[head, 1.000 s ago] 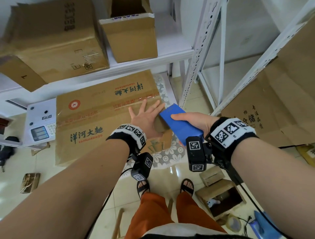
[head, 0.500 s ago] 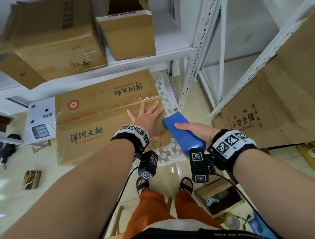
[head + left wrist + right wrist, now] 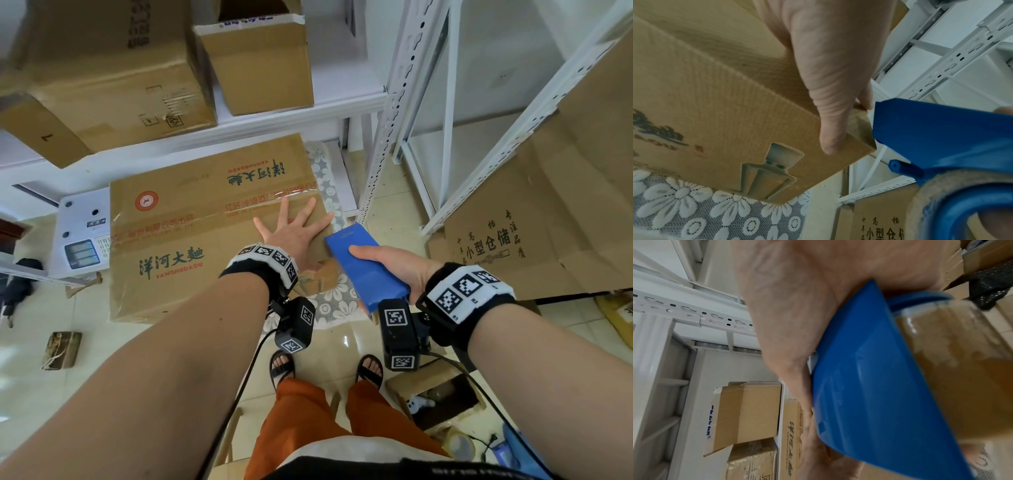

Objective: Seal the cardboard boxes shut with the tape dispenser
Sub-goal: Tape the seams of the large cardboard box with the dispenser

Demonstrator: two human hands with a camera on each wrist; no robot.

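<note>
Since the frame a second back, the blue tape dispenser (image 3: 366, 267) has drawn off the right end of the cardboard box (image 3: 191, 233); earlier its nose overlapped the box corner by the left fingers, now it sits just past that corner, toward the person. Left hand has stayed spread on the lid.

Left hand (image 3: 291, 233): fingers straight and fanned, palm flat on the box top near its right end, just below the taped centre seam (image 3: 239, 209). Left wrist view shows the thumb (image 3: 830, 113) lying down over the box's near edge, at the corner.

Right hand (image 3: 394, 263): fingers curled over the top of the dispenser, thumb side underneath, gripping it. Dispenser tilted, nose toward the box. In the left wrist view its front edge lies just beside the box corner; touching or not cannot be told.

Box lies on a low white shelf (image 3: 342, 192) covered with a floral lace cloth (image 3: 329, 301).

Tape roll (image 3: 953, 369) shows brown and blurred in the right wrist view. Whether a strip runs from dispenser to box is hard to make out. Right fingertips hidden behind the dispenser body.
</note>
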